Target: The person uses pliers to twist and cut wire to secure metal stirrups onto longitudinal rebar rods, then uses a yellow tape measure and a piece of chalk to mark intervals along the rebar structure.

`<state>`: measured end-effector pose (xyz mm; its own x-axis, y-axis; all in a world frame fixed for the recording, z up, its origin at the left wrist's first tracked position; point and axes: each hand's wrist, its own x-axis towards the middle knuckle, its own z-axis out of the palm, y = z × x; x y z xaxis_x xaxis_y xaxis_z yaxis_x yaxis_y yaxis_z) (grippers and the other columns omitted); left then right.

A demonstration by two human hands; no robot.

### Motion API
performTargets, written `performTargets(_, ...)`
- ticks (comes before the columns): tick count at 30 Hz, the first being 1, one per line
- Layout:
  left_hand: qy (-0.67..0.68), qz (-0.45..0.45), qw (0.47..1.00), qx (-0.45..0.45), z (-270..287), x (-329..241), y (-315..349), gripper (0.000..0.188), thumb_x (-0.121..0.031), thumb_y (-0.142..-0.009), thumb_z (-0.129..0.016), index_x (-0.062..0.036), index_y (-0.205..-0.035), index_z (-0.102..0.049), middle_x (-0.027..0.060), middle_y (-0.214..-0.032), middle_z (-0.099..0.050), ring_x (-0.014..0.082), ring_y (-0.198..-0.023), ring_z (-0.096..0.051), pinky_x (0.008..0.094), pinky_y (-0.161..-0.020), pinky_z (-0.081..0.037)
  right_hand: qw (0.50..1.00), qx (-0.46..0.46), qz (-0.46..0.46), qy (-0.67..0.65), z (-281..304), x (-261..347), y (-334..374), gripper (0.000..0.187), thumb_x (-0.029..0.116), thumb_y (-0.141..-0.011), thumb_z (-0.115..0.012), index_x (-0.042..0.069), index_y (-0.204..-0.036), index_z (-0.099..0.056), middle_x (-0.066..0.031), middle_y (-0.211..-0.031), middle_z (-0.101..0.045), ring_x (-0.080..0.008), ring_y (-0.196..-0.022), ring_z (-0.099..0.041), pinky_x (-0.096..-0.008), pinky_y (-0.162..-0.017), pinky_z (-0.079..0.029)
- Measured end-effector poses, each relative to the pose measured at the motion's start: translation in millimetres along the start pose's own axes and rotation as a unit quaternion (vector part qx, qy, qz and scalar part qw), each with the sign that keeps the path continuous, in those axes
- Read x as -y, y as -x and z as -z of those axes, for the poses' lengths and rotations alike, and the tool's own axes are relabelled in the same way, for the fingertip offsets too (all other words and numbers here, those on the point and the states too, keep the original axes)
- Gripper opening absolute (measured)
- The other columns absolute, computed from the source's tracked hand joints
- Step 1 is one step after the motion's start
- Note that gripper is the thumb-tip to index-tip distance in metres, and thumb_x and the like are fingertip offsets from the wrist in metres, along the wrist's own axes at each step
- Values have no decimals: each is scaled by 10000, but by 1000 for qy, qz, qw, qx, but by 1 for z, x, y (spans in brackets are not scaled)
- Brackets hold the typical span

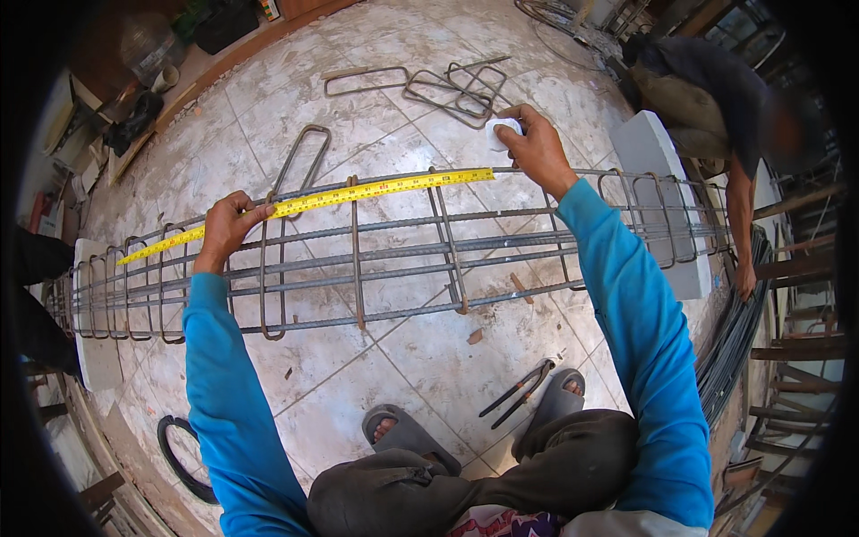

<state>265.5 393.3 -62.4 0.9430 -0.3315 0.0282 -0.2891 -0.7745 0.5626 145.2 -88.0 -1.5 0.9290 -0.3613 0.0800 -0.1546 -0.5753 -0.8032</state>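
A long cage of steel rebar [394, 271] with rectangular stirrups stretches across in front of me. Along its far top bar lies a yellow tape measure blade [394, 186]. My left hand [231, 225] pinches this blade against the bar, left of the middle. Past the blade's right end, my right hand [537, 148] is closed on a small white object [505, 135] whose kind I cannot make out. That hand is just above the far bar. A loose stirrup [304, 154] leans against the cage beyond my left hand.
Several bent stirrups [452, 89] lie on the tiled floor beyond the cage. Pincers [519, 394] rest between my feet. White blocks [658, 206] stand at the cage's ends. At right, a bent-over person [716, 98] reaches toward a bundle of bars [735, 331].
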Motion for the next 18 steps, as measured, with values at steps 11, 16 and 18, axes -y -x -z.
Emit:
performTargets(11,-12,24,999,25,3,0,0,432,-445,-735,-840,-41,-758,-687,88,-640,-594,198,-601,-540,358,-576,-430,995,90,30,26,-76,19,-8,323,219,-865,-694,27,-1118,-638,-179,-803,-657,-289,-717,-670,-389,-672,-526)
performTargets(16,-7,36,998,42,3,-3,0,451,-447,-736,-840,-26,-766,-681,89,-634,-584,200,-599,-528,364,-572,-424,992,112,37,43,-105,27,-9,316,201,-854,-694,29,-1113,-636,-177,-776,-655,-306,-757,-665,-395,-715,-517)
performTargets(18,-10,37,998,41,6,-4,2,455,-449,-737,-840,-24,-763,-678,90,-633,-580,201,-598,-525,365,-571,-423,990,125,29,56,-109,34,-7,312,183,-846,-693,20,-1106,-634,-202,-795,-672,-338,-789,-672,-412,-744,-522)
